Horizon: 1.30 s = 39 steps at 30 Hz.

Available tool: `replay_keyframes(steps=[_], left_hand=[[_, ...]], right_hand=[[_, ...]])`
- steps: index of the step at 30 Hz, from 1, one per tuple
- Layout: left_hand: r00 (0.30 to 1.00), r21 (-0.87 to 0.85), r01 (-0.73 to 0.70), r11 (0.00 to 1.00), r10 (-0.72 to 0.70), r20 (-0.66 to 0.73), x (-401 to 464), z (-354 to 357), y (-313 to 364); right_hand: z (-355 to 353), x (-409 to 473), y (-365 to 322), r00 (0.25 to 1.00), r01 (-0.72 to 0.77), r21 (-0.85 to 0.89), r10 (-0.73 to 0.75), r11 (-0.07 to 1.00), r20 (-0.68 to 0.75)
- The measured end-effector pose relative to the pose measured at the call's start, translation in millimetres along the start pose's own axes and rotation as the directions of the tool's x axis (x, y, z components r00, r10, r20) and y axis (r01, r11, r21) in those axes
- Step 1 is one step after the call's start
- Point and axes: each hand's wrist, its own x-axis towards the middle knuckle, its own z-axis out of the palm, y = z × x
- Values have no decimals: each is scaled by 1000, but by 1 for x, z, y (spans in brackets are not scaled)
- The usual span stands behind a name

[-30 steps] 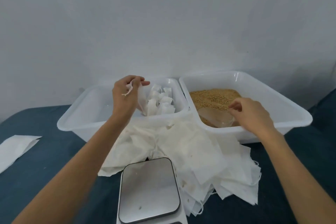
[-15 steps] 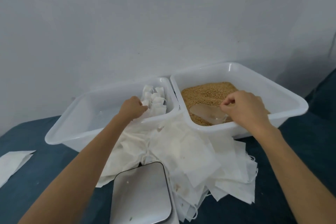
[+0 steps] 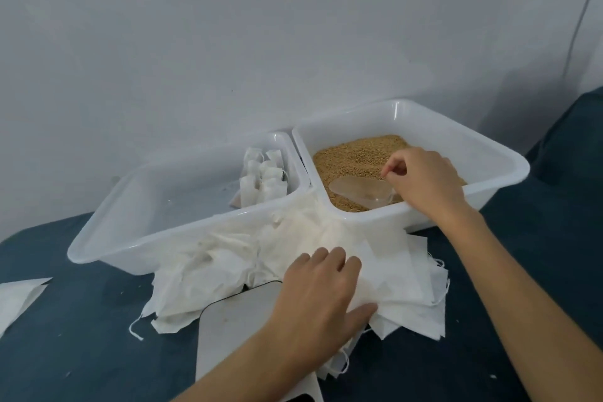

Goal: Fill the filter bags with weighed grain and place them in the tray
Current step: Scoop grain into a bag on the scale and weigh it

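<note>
White empty bags (image 3: 385,274) lay heaped on the blue cloth (image 3: 81,336), just before the two tubs and partly over the scale (image 3: 235,326). Our left hand (image 3: 318,300) rested flat on the heap, fingers straight, gripping nothing. Filled bags (image 3: 262,181) stood upright in the left tray (image 3: 107,238), at its far right corner. Grain (image 3: 355,153) sat in the right tub (image 3: 489,186), a clear scoop (image 3: 355,191) lying on it. Our right hand (image 3: 424,179) hovered at the scoop's handle, fingers curled; we could not tell whether it gripped. One more bag (image 3: 19,297) lay at far left.
</note>
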Motion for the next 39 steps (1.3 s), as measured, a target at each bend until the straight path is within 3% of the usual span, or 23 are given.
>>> replay_keyframes(steps=[8,15,19,21,24,26,27,29,32,36,39], left_hand=[[987,-103,148,984,-141,72,3,7,-8],[963,-442,263,858,-262,66,5,-1,-9],[924,-670,307,676,-380,41,7,-11,-16],[897,-758,301,578,-441,20,9,-17,-24],[859,-869,246,430,-512,-10,7,-22,-40],[827,-951,170,259,-562,-5,0,-21,-52],[813,-973,140,182,-582,8,-4,-20,-57],[783,-991,108,79,-621,36,-14,-18,-65],[749,-996,88,-34,-657,89,-28,-17,-74],[773,-988,62,-141,-619,137,-40,-19,-82],[776,-982,51,-183,-612,154,-41,-19,-82]], right_hand=[[4,2,2,1000,19,-20,-19,1000,-15],[2,0,3,999,40,7,-40,999,-13],[3,-1,3,997,61,32,-60,998,-48],[3,-1,3,986,104,62,-95,993,-134],[-1,-10,-15,903,290,187,-204,939,-377],[-2,-23,-38,878,400,372,-235,837,-416],[0,-32,-52,913,384,517,-231,765,-336],[6,-51,-79,964,199,753,-265,627,-35],[19,-68,-99,875,-25,742,-345,670,341],[30,-77,-101,776,-296,774,-332,559,536],[27,-75,-93,710,-433,795,-382,425,591]])
